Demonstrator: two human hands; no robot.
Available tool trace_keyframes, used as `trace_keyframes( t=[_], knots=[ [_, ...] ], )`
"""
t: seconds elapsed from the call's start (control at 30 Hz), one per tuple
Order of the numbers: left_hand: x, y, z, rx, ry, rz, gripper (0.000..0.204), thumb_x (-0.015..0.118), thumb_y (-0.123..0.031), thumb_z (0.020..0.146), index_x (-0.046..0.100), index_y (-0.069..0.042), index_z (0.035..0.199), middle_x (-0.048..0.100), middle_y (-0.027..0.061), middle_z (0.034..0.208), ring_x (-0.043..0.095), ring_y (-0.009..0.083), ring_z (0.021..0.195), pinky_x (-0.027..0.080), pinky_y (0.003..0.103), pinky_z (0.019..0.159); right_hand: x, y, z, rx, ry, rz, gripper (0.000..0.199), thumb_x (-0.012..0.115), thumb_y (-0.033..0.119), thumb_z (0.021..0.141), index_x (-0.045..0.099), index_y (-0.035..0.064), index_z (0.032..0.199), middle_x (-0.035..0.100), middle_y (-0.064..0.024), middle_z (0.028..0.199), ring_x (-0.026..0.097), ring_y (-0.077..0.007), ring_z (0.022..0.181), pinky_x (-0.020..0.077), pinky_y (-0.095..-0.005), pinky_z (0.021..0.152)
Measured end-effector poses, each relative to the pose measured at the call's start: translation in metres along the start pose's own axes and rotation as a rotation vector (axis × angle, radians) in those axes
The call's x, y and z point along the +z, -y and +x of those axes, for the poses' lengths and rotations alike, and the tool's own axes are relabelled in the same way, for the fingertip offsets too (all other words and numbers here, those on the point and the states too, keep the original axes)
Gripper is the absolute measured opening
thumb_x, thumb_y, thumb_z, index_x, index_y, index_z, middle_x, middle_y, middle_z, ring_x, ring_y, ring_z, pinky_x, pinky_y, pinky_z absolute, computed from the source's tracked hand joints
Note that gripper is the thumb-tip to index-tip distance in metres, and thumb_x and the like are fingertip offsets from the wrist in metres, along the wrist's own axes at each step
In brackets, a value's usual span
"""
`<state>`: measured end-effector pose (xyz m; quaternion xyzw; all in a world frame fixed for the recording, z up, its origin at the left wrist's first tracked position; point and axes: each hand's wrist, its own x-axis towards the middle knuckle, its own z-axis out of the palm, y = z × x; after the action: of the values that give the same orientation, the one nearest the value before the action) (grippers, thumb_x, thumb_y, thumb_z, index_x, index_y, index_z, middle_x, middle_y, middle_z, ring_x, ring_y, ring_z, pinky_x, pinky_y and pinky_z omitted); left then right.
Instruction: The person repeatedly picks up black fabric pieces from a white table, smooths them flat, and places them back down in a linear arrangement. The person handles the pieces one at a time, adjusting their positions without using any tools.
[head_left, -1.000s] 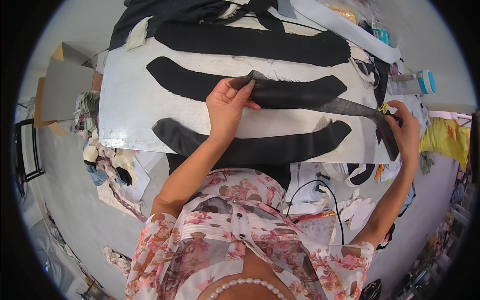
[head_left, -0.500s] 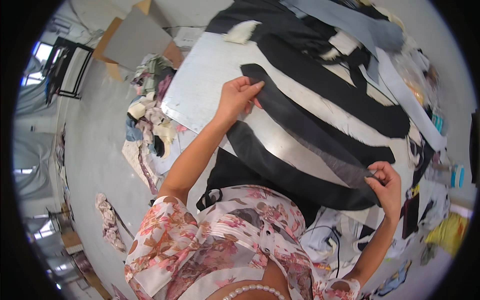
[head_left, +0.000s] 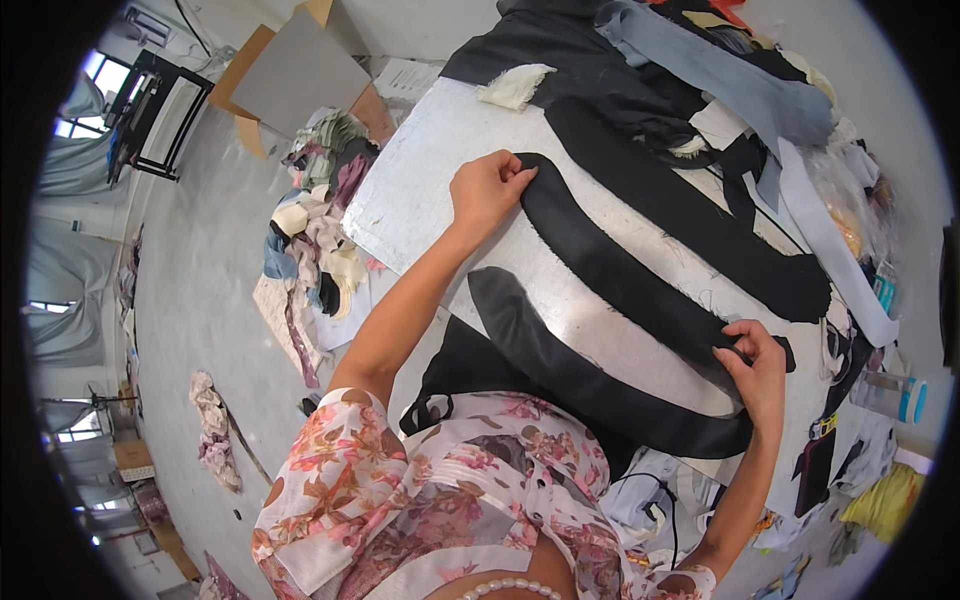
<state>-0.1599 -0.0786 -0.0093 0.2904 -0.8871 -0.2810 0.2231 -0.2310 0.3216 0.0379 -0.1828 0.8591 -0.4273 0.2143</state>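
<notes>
A long curved black fabric strip (head_left: 632, 268) lies across the pale work table, one end at each hand. My left hand (head_left: 490, 190) pinches its far left end between thumb and fingertips. At its right end my right hand (head_left: 757, 370) closes thumb and fingers on the edge. Nearer to me curves another dark strip (head_left: 590, 372) with a greyish, slightly shiny left end; its right end reaches under my right wrist. Beyond the held strip lies a wider black fabric piece (head_left: 690, 212) with frayed edges.
The metal-topped table (head_left: 405, 190) carries a cream scrap (head_left: 516, 87), a black cloth heap (head_left: 590, 60) and grey-blue fabric (head_left: 720, 70). Fabric scraps (head_left: 315, 235) pile beside its left edge. A cardboard box (head_left: 300, 75) stands beyond. A dark phone-like object (head_left: 815, 470) lies at right.
The dark grey layer stretched between my hands has come down over the black strip beneath, and now a black surface shows. Both hands keep hold of the ends. The view has shifted slightly.
</notes>
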Motion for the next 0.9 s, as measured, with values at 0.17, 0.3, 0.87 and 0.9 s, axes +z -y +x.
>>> trace_keyframes(
  t=[0.17, 0.3, 0.87, 0.9],
  knots=[
    [-0.008, -0.019, -0.005, 0.069, 0.025, 0.127, 0.028, 0.074, -0.03, 0.084, 0.068, -0.009, 0.101, 0.069, 0.0074, 0.097, 0.065, 0.0222, 0.085, 0.049, 0.035, 0.073, -0.003, -0.007, 0.004, 0.001, -0.002, -0.026, 0.025, 0.073, -0.002, 0.074, 0.061, -0.0005, 0.096, 0.051, 0.0011, 0.059, 0.044, -0.0043, 0.056, 0.0344, -0.0216, 0.054],
    [-0.001, -0.02, -0.027, 0.619, 0.066, 0.33, 0.044, 0.06, -0.029, 0.095, 0.054, -0.015, 0.137, 0.045, 0.0147, 0.147, 0.042, 0.0305, 0.136, 0.03, 0.047, 0.113, -0.003, 0.0, 0.007, 0.003, 0.008, -0.015, 0.027, 0.073, -0.001, 0.075, 0.06, -0.0001, 0.098, 0.053, 0.0006, 0.06, 0.045, -0.0045, 0.057, 0.0356, -0.0217, 0.055],
    [0.002, -0.036, -0.051, 0.838, 0.641, 0.33, 0.064, 0.046, -0.049, 0.098, 0.033, -0.018, 0.153, 0.018, 0.0116, 0.162, 0.015, 0.029, 0.15, 0.005, 0.052, 0.122, -0.003, -0.019, 0.011, -0.082, -0.103, -0.24, 0.036, 0.078, 0.007, 0.072, 0.062, 0.0067, 0.104, 0.053, -0.0045, 0.061, 0.05, -0.0184, 0.053, 0.0379, -0.0323, 0.053],
    [0.001, -0.034, -0.051, 0.851, 0.643, 0.343, 0.066, 0.044, -0.052, 0.097, 0.033, -0.017, 0.153, 0.018, 0.0115, 0.162, 0.015, 0.0291, 0.15, 0.004, 0.052, 0.122, -0.003, -0.02, 0.011, -0.082, -0.107, -0.242, 0.036, 0.078, 0.007, 0.072, 0.062, 0.0069, 0.104, 0.053, -0.0047, 0.061, 0.051, -0.0191, 0.054, 0.0383, -0.0326, 0.054]
  ],
)
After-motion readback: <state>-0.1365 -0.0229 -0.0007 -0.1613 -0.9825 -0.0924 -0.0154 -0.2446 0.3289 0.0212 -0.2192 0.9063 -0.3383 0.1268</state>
